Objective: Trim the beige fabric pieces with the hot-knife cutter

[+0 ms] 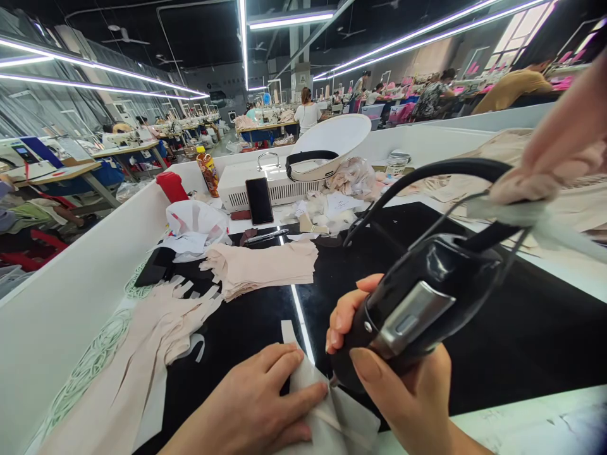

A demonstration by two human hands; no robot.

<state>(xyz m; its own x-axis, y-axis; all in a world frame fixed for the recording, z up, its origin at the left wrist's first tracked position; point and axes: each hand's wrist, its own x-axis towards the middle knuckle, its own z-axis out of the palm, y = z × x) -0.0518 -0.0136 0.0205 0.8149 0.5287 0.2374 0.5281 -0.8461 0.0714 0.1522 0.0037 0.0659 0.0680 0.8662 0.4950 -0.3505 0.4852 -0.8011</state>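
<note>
My right hand [403, 379] is wrapped round a black corded hand tool [422, 297] with a silver plate on its side. The tool tilts down to the left, and its small tip [333, 382] is at a pale, thin fabric piece [339, 417]. My left hand [256, 398] lies on that fabric with fingers stretched out, its thumb close to the tip. Beneath is a shiny black work surface [512, 328]. A blurred pinkish band [554, 164], seemingly cloth, is wrapped round the tool's cable [427, 170].
Beige cut pieces are in a stack [265, 265] and a longer heap [118, 360] at left. Behind are a phone [259, 200], a pen [266, 236], a white vented box [237, 189] and a bottle [207, 170]. Low white walls [71, 303] edge the table. Several people sit farther off.
</note>
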